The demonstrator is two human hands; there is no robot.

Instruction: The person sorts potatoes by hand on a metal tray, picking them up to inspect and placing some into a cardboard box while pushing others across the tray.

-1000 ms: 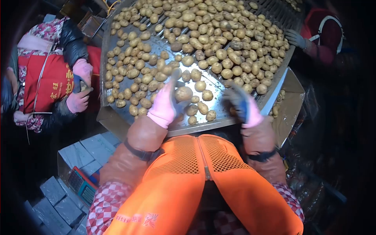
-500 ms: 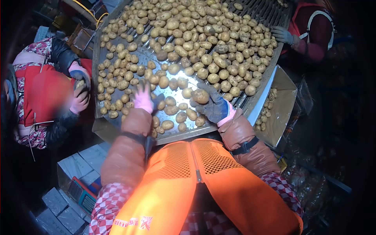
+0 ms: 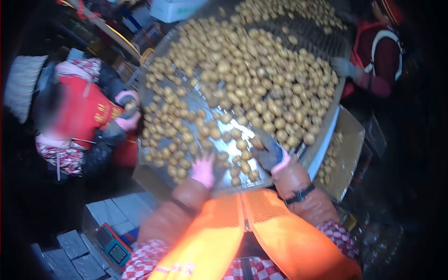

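One metal counter (image 3: 322, 43) bears potatoes (image 3: 224, 52), well over a hundred, too blurred to count exactly. Two gloved hands work there: one left hand (image 3: 204, 171) and one right hand (image 3: 269, 152), with one potato (image 3: 256, 143) in the latter. Two co-workers are visible: one at left (image 3: 81, 100) showing two hands, one at right (image 3: 385, 53) showing one. Also: one orange vest (image 3: 291, 233), one open carton (image 3: 350, 154) at right, two sleeve straps (image 3: 301, 193).

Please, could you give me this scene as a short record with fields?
Surface: metal table with many potatoes
Left hand: among the potatoes, blurred
Right hand: fingertips at one potato; grip unclear
Container: cardboard box, right of table, potatoes inside
Others: left co-worker; right co-worker
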